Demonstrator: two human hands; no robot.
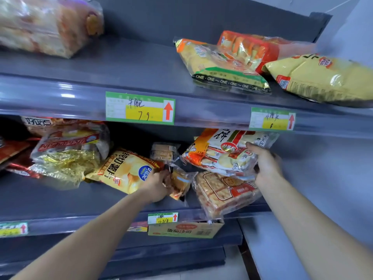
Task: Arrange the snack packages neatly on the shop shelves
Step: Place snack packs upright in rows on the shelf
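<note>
On the middle shelf point(60, 201), my right hand point(266, 166) grips the right end of a white, orange and red rice cracker bag point(222, 152), held tilted above a clear pack of square crackers point(220, 193). My left hand point(158, 185) is closed on a small clear packet with an orange cake inside point(180, 183), next to a yellow snack bag point(125, 170) that lies slanted. Behind them sits a small clear pack of biscuits point(163, 151).
A gold foil bag point(66, 158) and red packs point(14, 150) crowd the middle shelf's left. The upper shelf point(131, 67) carries a bread bag point(46, 23) at left and yellow and orange bags point(220, 65) at right. A cardboard box point(185, 230) sits below.
</note>
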